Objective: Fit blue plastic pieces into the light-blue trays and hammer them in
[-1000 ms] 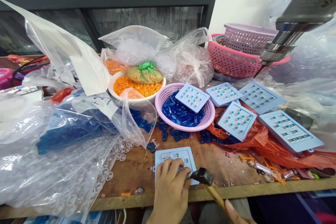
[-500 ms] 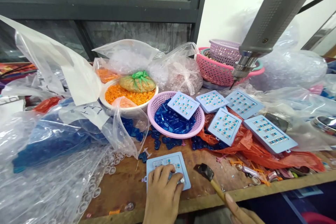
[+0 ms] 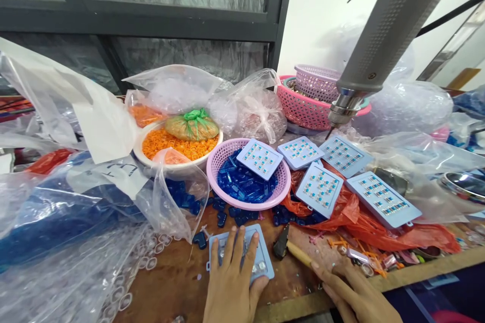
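the left hand [image 3: 233, 282] is laid flat, fingers spread, on a pale blue tray [image 3: 261, 262] lying on the desk [image 3: 170, 282]; nothing is grasped, the grip is released. just to the right of it a hammer [image 3: 290, 250] rests on the desk, its dark head [image 3: 281, 246] beside the tray's corner. the right hand [image 3: 354, 295] lies loose at the handle's near end, fingertips touching it, not clenched. beyond the left grip a pink basket [image 3: 227, 149] of blue pieces is seen, with a filled tray [image 3: 259, 158] propped on its rim.
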Available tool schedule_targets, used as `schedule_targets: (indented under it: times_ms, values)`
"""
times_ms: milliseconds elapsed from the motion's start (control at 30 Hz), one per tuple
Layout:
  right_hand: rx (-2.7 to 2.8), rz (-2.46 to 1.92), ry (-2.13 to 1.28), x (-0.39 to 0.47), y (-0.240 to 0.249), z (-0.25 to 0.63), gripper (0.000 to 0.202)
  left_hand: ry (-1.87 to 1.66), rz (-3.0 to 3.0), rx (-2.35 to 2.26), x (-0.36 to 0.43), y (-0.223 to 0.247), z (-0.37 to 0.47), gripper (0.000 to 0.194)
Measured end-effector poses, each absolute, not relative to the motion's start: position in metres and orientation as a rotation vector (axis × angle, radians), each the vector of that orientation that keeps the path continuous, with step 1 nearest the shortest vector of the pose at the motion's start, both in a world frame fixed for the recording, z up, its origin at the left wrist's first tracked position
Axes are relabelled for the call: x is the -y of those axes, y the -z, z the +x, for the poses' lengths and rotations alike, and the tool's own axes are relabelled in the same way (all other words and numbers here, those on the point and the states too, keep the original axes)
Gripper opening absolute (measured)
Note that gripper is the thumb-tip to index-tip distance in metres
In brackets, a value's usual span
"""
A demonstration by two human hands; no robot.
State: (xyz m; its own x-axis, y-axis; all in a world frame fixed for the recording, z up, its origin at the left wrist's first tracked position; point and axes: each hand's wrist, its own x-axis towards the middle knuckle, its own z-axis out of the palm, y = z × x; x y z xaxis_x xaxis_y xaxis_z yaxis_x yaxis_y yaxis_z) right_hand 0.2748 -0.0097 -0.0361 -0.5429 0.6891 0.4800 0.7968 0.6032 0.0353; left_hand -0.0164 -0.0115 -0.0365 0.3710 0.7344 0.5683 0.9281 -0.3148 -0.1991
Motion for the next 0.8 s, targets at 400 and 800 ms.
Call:
schedule_targets:
  times_ms: [400,800]
  values:
    - [2.491,-1.676,0.037,-0.077,-0.007,0.163,0.013,0.521,-2.168,1.508,0.024,0.044,-0.026,0.064]
    - [2.397,-1.201,-0.892,-0.042,-0.021,0.171,0.021,0.901,-2.24,1.937,0.06,0.037,-0.045,0.069]
